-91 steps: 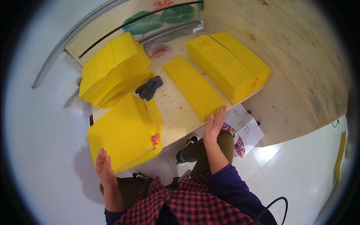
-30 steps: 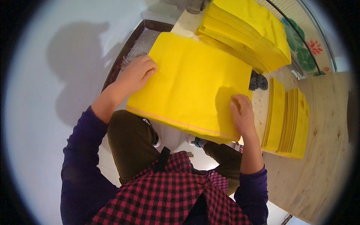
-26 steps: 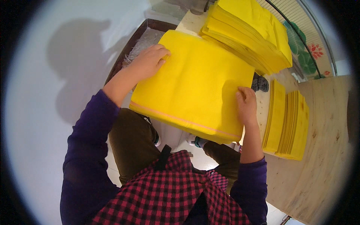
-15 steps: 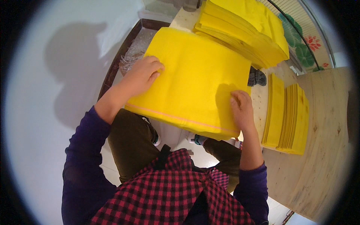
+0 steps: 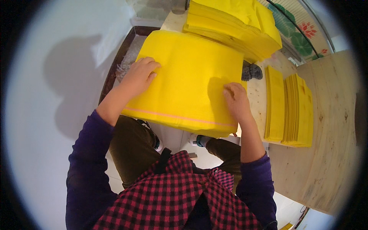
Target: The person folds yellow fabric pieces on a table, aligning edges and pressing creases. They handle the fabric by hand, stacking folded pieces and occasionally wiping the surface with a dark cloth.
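Observation:
A broad yellow fabric sheet (image 5: 188, 76) with a pink line along its near edge lies in front of me, over a support that I cannot make out. My left hand (image 5: 142, 74) rests at its left side, the fingers loosely bent on the fabric and a gap beside the thumb. Toward the right edge, my right hand (image 5: 237, 100) is on or just over the sheet, with slightly curled fingers and a shadow beside it. Neither hand visibly pinches the fabric.
Behind the sheet rises a tall stack of yellow fabric (image 5: 234, 30). Folded yellow bundles (image 5: 289, 109) lie on the wooden surface (image 5: 329, 126) at right, near a dark grey cloth item (image 5: 251, 71). A white wall (image 5: 73, 115) stands at left, with whitish stringy material (image 5: 124, 69) near its base.
The whole view has shifted, so the sheet, stacks and hands sit a little farther left and higher. Both hands keep nearly the same places on the sheet.

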{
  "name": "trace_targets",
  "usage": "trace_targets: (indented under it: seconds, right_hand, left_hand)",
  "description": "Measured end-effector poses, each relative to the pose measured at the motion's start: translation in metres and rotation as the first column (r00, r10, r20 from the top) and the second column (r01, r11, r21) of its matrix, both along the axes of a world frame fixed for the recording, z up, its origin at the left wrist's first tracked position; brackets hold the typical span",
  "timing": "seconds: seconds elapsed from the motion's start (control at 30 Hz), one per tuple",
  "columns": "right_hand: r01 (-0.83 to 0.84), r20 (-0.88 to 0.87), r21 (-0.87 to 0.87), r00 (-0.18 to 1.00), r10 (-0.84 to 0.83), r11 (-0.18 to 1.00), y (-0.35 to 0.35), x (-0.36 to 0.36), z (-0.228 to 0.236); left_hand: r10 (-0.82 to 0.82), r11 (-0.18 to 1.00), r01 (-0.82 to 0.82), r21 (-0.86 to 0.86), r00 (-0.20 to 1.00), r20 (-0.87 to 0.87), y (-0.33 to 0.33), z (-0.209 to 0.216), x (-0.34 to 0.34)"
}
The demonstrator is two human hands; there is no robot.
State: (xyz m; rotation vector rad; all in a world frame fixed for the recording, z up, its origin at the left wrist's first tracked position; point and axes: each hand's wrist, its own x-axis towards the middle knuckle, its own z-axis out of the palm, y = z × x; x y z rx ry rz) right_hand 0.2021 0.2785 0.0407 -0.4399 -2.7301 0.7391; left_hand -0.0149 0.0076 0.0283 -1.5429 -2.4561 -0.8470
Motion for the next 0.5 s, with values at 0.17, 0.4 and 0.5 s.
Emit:
trace_targets:
  seconds: [0.17,0.4,0.5]
  right_hand:
    - [0.052,0.012,-0.03,0.999,-0.051,0.998,0.003,0.008,0.009]
    - [-0.016,0.01,0.065,1.0,0.015,0.998,-0.005,0.013,-0.005]
    - [0.046,-0.021,0.052,0.999,-0.045,0.998,0.006,0.001,-0.003]
  left_hand:
    - [-0.008,0.996,0.015,-0.091,0.997,0.083,-0.004,0.008,0.0]
    - [-0.008,1.0,0.009,-0.011,0.999,0.047,-0.013,0.003,0.012]
    - [-0.01,1.0,0.009,0.008,1.0,0.025,-0.009,0.002,0.005]
